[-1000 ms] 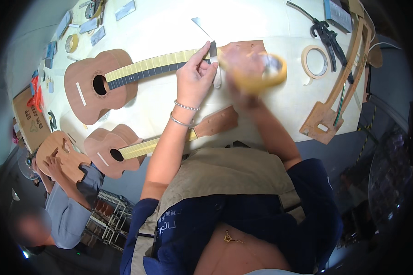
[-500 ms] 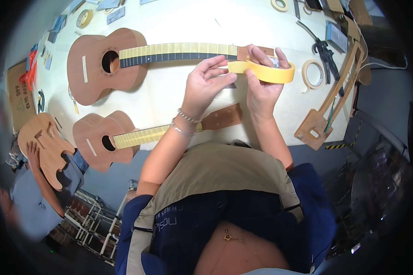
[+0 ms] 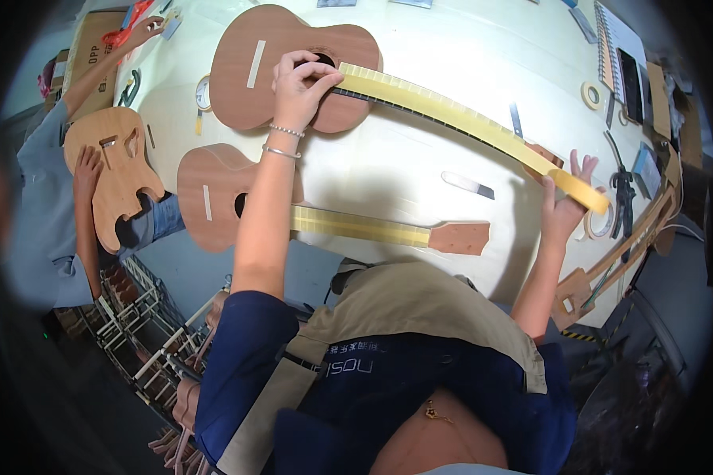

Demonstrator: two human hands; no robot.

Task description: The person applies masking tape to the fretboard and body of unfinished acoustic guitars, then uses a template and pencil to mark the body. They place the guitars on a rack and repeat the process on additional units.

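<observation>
A pale wooden ukulele-like body [image 3: 238, 87] lies at the back, its neck pointing right. Over its fretboard runs a long strip of yellow masking tape [image 3: 444, 115], with a dark fret edge showing along the near side. My left hand [image 3: 299, 91] pinches the strip's end beside the sound hole. Out past the headstock, my right hand [image 3: 562, 218] grips the yellow tape roll [image 3: 580, 191], from which the strip stretches taut. Nearer me lies a second instrument [image 3: 202, 170], its fretboard [image 3: 356, 225] covered in yellow tape; my left forearm crosses its body.
A flat blade [image 3: 467, 185] lies between the instruments. At right are another tape roll [image 3: 600, 222], a black clamp [image 3: 623, 198] and wooden frame pieces [image 3: 574, 297]. On the left, a co-worker's hand [image 3: 87, 170] rests on an electric guitar body [image 3: 111, 178]; their other hand [image 3: 146, 32] reaches farther back.
My hands have moved far apart, drawing a long strip off the roll. The left went to the sound hole end, the right beyond the headstock. The view has shifted too.
</observation>
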